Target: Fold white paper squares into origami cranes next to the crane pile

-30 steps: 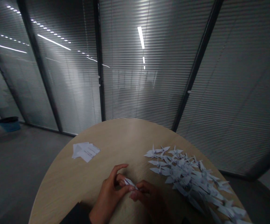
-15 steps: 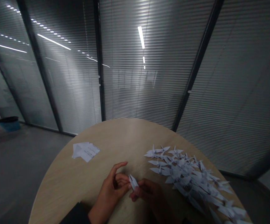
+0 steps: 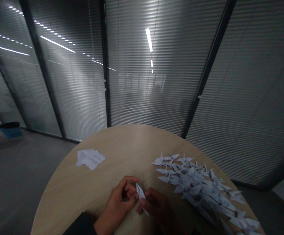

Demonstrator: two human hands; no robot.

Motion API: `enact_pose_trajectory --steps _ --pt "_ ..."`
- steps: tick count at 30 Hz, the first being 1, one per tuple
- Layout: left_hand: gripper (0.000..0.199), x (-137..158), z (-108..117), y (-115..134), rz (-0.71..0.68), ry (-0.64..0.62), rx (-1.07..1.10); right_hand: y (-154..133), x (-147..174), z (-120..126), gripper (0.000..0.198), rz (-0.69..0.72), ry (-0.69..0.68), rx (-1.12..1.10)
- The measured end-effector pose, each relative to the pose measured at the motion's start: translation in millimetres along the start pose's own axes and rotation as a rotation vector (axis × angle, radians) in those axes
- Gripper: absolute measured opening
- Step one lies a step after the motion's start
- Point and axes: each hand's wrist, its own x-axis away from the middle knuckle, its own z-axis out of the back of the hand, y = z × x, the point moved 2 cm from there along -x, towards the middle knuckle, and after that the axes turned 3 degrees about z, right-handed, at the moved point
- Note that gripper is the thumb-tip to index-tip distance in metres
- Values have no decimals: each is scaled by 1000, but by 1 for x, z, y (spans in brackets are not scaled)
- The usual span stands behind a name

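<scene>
White paper slips [image 3: 90, 159], loosely stacked toward the left edge of the round, pale wood-grained table [image 3: 129, 143]; on the top sheet, short lines of dark print, too small to read. Right hand [image 3: 158, 204]: clamps a small folded paper [image 3: 139, 192] between thumb and bent index finger. Left hand [image 3: 119, 199], emerging from a dark sleeve [image 3: 80, 225]: arches the index finger well clear of the thumb, with its tip just beside the far point of the folded paper; curls thumb and remaining fingers in at the left edge of the paper. Impossible to tell whether pinching that edge or only touching it.

Folded paper: white, narrow, held between both hands over the near part of the table. Runs lengthwise, steeply, from upper left to lower right; points its slender tip away from the body and slightly left, with the other end emerging below the right thumb.

To the right, a broad heap of paper cranes [image 3: 198, 186], overlapping. Beyond, horizontal blinds [image 3: 146, 104] between dark frames [image 3: 108, 107]. On the grey floor [image 3: 46, 156], far left, a blue bucket [image 3: 10, 131].
</scene>
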Motion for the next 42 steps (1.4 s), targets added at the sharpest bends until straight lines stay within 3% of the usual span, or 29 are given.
enact_pose_trajectory --steps 3,10,15,20,25,30,37,42 --pt "20 1 1 8 43 -6 9 7 -1 1 37 0 41 -14" --pt "31 0 -5 4 131 -92 160 -2 1 3 34 -82 47 38" --pt "33 -2 -3 3 164 -49 93 -11 3 1 31 -101 6 108" --pt "33 -1 -4 9 182 -62 123 6 1 -1 30 -77 42 100" --pt "27 2 -3 11 110 -12 46 20 -1 -2 26 -30 37 126" --pt "22 3 -4 11 61 -21 -23 17 0 -2 25 -71 35 142" --pt "25 -2 -4 -2 116 -57 68 12 -2 -1 24 -101 31 258" --pt "21 -2 -1 -2 175 20 81 15 0 -1 22 -79 -4 312"
